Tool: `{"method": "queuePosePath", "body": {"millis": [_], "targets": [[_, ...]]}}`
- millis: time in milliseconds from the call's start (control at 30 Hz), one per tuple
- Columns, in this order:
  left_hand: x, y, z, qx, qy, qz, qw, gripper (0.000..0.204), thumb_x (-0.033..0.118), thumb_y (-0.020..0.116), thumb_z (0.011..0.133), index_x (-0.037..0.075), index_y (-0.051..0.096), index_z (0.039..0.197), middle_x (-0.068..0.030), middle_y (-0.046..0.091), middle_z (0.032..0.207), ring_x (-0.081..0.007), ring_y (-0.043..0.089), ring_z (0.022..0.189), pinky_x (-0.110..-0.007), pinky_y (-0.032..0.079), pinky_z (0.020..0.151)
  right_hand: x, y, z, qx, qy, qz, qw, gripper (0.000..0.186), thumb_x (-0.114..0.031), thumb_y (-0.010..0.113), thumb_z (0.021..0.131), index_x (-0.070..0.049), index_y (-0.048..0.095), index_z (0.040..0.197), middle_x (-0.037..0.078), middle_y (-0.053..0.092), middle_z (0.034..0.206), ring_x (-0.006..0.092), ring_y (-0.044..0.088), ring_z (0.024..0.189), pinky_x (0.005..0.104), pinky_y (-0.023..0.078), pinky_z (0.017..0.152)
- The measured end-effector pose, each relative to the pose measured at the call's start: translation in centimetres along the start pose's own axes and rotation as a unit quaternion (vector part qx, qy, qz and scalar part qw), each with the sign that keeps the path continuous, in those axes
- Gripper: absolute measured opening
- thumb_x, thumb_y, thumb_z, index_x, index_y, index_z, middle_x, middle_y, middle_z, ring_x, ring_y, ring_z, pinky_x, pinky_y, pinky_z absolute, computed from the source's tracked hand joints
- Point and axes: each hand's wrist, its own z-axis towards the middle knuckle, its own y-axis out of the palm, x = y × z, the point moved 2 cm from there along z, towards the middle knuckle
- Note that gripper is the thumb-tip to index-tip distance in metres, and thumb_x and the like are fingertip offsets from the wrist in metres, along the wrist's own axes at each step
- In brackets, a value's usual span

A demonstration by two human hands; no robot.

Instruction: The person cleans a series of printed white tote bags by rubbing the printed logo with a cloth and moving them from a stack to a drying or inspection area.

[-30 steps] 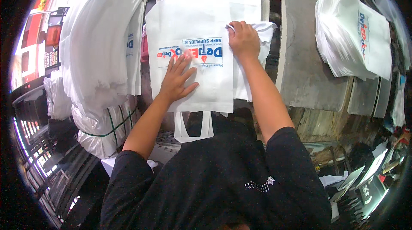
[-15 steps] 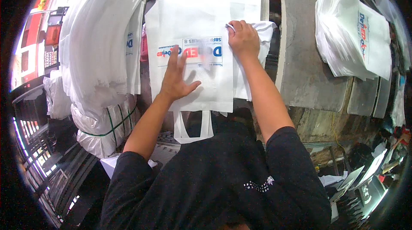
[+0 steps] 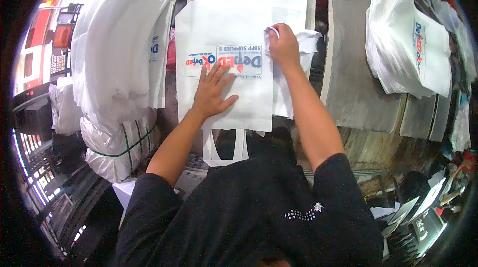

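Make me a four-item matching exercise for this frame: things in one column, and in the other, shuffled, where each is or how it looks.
Column one
1. Left hand
2. Right hand
3. Bag handle
4. Wrapped bundle

Column two
A. Bound with green cord
B. Fingers curled at crumpled white material
C. Spread over the printed front of the white bag
D. At the near edge of the bag, pointing toward the black shirt

Right pairs: 1-C, 2-B, 3-D, 4-A
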Motion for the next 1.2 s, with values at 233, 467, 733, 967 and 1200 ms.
{"method": "queuePosePath", "body": {"millis": [233,467,733,967,1200], "targets": [[-0.6,0.6,-0.3,0.011,-0.018,0.009,1.0,0.049,0.041,0.067,0.079,0.01,0.06,0.116,-0.0119,0.044,0.141,-0.0338,0.032,0.137,-0.057,0.016,0.113,-4.9,2.5,-6.5,-0.272,-0.076,-0.019,0.959,0.017,-0.028,0.067,0.08,-0.016,0.069,0.093,0.006,0.061,0.091,0.0273,0.058,0.09,0.0437,0.044,0.077],[-0.6,-0.2,-0.8,0.053,-0.026,-0.026,0.998,0.05,0.032,0.075,0.072,0.009,0.058,0.113,-0.0177,0.044,0.135,-0.0371,0.034,0.134,-0.059,0.021,0.112,-6.1,2.4,-6.9,-0.279,-0.063,-0.061,0.956,0.02,-0.025,0.07,0.078,-0.012,0.065,0.092,0.005,0.062,0.092,0.0265,0.058,0.09,0.0429,0.043,0.075],[-1.3,0.1,-1.0,0.064,-0.02,-0.035,0.997,0.054,0.039,0.071,0.074,0.002,0.056,0.11,-0.0176,0.045,0.134,-0.036,0.034,0.134,-0.058,0.018,0.113,-7.7,3.8,-6.4,-0.321,-0.057,-0.103,0.94,0.02,-0.024,0.061,0.084,-0.011,0.065,0.098,0.009,0.062,0.097,0.0282,0.06,0.093,0.0436,0.044,0.079],[-1.4,0.0,-1.1,0.069,-0.017,-0.044,0.997,0.053,0.038,0.072,0.073,0.002,0.055,0.108,-0.0176,0.045,0.133,-0.0355,0.034,0.134,-0.058,0.018,0.113,-8.0,3.8,-6.7,-0.283,0.02,-0.106,0.953,0.019,-0.021,0.066,0.082,-0.009,0.063,0.097,0.009,0.062,0.095,0.03,0.06,0.093,0.0448,0.046,0.079],[-1.9,0.0,-1.1,0.066,0.002,-0.065,0.996,0.053,0.036,0.071,0.075,-0.001,0.054,0.109,-0.0211,0.044,0.133,-0.039,0.034,0.133,-0.059,0.017,0.113,-9.5,3.5,-5.7,-0.283,0.109,-0.118,0.946,0.019,-0.022,0.064,0.084,-0.007,0.066,0.095,0.014,0.065,0.098,0.034,0.061,0.094,0.0454,0.047,0.083]]}}
